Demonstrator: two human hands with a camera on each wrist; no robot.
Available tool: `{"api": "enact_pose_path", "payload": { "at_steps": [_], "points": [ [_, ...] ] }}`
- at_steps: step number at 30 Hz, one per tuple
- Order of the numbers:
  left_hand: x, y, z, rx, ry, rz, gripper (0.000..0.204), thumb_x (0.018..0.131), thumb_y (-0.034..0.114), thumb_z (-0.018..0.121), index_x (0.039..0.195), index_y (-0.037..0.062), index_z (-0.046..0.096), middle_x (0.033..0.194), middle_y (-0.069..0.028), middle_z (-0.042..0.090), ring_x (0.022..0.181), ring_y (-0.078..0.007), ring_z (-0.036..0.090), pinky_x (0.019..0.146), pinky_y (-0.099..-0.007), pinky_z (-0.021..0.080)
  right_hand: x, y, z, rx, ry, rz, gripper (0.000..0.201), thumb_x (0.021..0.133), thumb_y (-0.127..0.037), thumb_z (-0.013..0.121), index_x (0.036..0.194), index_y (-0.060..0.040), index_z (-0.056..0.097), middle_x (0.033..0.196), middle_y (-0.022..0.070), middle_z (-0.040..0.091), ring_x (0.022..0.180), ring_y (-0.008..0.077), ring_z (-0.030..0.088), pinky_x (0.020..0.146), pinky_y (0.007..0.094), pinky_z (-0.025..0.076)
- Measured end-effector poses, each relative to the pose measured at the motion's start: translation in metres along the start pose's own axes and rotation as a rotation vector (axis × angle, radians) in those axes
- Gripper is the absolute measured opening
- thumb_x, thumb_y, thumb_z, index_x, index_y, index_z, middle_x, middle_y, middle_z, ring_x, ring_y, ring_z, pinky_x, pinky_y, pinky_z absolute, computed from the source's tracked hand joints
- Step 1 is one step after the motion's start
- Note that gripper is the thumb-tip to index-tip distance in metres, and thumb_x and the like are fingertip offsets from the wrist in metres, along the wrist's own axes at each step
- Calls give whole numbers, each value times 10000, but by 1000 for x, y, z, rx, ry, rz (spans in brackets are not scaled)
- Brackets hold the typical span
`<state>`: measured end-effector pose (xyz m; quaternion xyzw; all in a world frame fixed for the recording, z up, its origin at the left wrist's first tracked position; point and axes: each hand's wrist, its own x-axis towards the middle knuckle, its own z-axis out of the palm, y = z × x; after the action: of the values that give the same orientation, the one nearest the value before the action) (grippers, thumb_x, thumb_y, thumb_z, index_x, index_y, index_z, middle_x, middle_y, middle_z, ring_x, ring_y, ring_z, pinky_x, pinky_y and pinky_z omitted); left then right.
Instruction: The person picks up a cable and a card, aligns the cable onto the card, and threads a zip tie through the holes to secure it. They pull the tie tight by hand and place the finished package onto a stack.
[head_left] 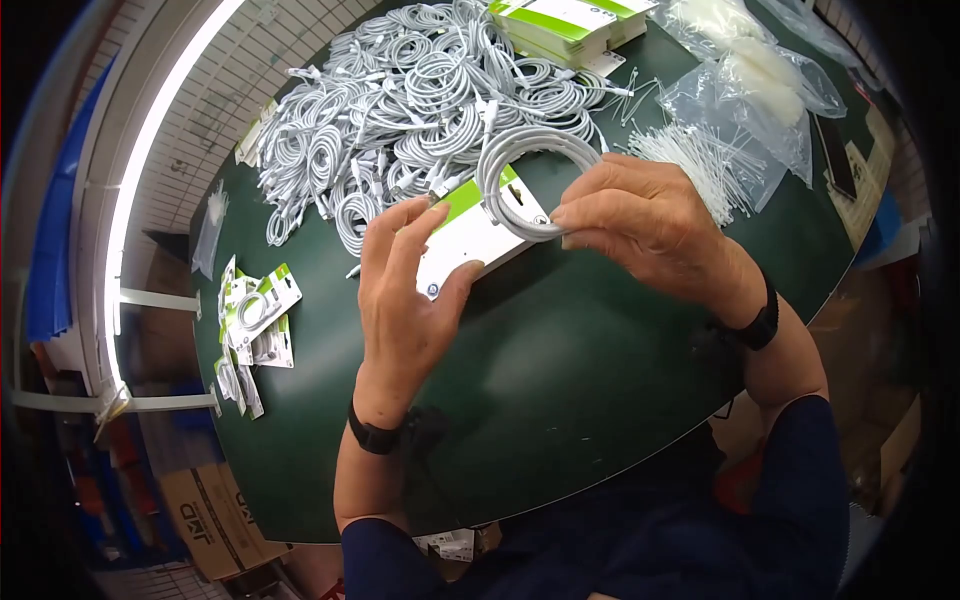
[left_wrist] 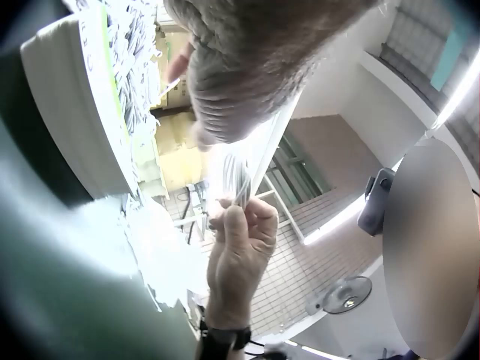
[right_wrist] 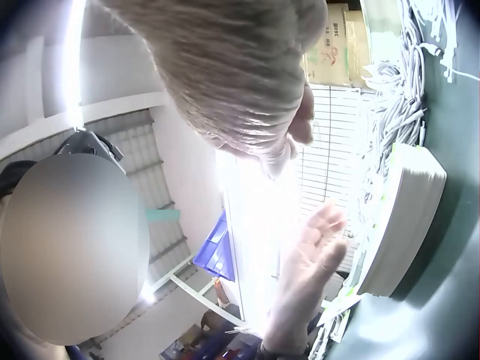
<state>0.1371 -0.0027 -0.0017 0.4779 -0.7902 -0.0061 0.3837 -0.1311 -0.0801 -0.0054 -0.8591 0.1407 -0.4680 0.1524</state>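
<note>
A white coiled cable (head_left: 490, 170) is pinched between the thumb and fingers of my right hand (head_left: 650, 225), held up over a stack of white-and-green packaging cards (head_left: 465, 250). In the right wrist view the card stack (right_wrist: 405, 217) shows its thick side. My left hand (head_left: 405, 290) is at the stack's left end, thumb spread from the fingers, and its fingertips overlap the cards and cables behind. The right wrist view shows this left hand (right_wrist: 307, 262) with its fingers extended. Seen from the left wrist, the right hand (left_wrist: 244, 247) grips the coil (left_wrist: 238, 180).
A large heap of coiled cables (head_left: 430, 90) covers the back of the green table (head_left: 560, 400). Packed cards with cables (head_left: 250, 320) lie at left. More card stacks (head_left: 560, 30), loose white cable ties (head_left: 700, 165) and clear plastic bags (head_left: 750, 80) sit at the back right.
</note>
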Motion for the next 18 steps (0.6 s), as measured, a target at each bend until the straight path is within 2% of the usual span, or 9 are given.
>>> {"api": "enact_pose_path", "payload": {
  "at_steps": [2,3,6,10,14,18],
  "points": [
    [0,-9,-1,203,-190,-174,760,741,211,912,1400,31,578,1402,-210,561,1223,-365,592,1035,-452,501,-1,1,-1,-2,41,10,301,771,-2,846,1042,-36,720,951,101,728,806,271,702,653,348,561],
    [-1,-13,0,205,-192,-172,760,741,211,912,1400,31,578,1402,-210,561,1223,-365,592,1035,-452,501,-1,1,-1,-2,41,13,300,774,5,844,1044,-36,719,950,103,728,810,271,704,657,349,563],
    [-4,-28,4,309,-368,-142,922,717,311,922,1474,11,491,1413,-203,560,1313,-401,525,1133,-491,412,-1,1,1,1,44,20,299,780,17,840,1047,-35,718,949,107,730,818,273,708,664,352,568],
    [1,-40,5,304,-416,-155,971,695,344,929,1481,-3,479,1416,-213,554,1328,-401,515,1145,-484,401,-3,2,2,-17,38,21,299,779,17,841,1044,-42,716,953,109,731,825,272,713,669,349,572],
    [6,-40,4,236,-428,-182,983,657,317,963,1455,-14,494,1435,-226,545,1328,-407,514,1133,-504,393,-4,7,4,19,44,45,298,777,16,842,1041,-44,716,949,110,731,835,277,718,674,349,577],
    [7,-42,0,194,-443,-169,935,673,324,954,1432,-11,525,1422,-223,580,1319,-407,541,1118,-508,419,-6,10,6,32,44,69,296,776,19,842,1037,-43,715,946,112,728,838,283,720,682,352,582]
  ]
}}
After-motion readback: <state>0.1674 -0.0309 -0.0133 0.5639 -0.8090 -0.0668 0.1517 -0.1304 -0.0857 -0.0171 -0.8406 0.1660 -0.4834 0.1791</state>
